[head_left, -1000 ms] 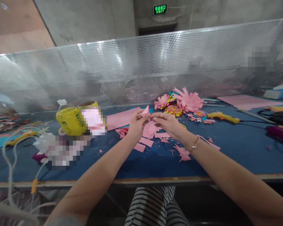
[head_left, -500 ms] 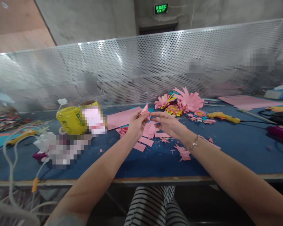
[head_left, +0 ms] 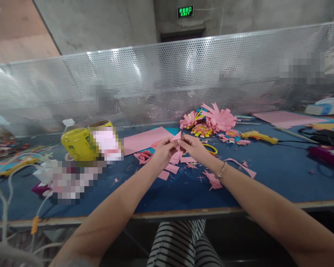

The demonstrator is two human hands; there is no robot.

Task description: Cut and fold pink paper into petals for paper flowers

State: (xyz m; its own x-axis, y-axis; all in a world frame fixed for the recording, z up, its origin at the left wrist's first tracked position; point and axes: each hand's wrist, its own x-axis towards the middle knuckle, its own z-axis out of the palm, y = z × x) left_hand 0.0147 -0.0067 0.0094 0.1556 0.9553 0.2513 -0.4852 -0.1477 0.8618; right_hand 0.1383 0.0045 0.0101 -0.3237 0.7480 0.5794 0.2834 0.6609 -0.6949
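Observation:
Between my two hands, above the middle of the blue table, is a small folded piece of pink paper [head_left: 177,137]. My left hand [head_left: 164,150] pinches it from the left. The fingers of my right hand [head_left: 191,145] are closed on its right side. Pink paper cut-offs [head_left: 172,168] lie on the table under and in front of the hands. A larger pink sheet [head_left: 141,141] is behind my left hand. Pink, yellow and blue paper flowers [head_left: 219,118] are piled behind my right hand.
A yellow-labelled bottle [head_left: 79,142] and a yellow roll [head_left: 107,142] stand at the left. A yellow glue gun [head_left: 260,137] with a cord lies at the right. Behind the table [head_left: 167,200] rises a perforated metal screen [head_left: 144,89].
My right hand has closed in on the pink paper and now grips it, where its fingers were spread before. Yellow scissor-like handles now show behind it. The whole view has shifted slightly.

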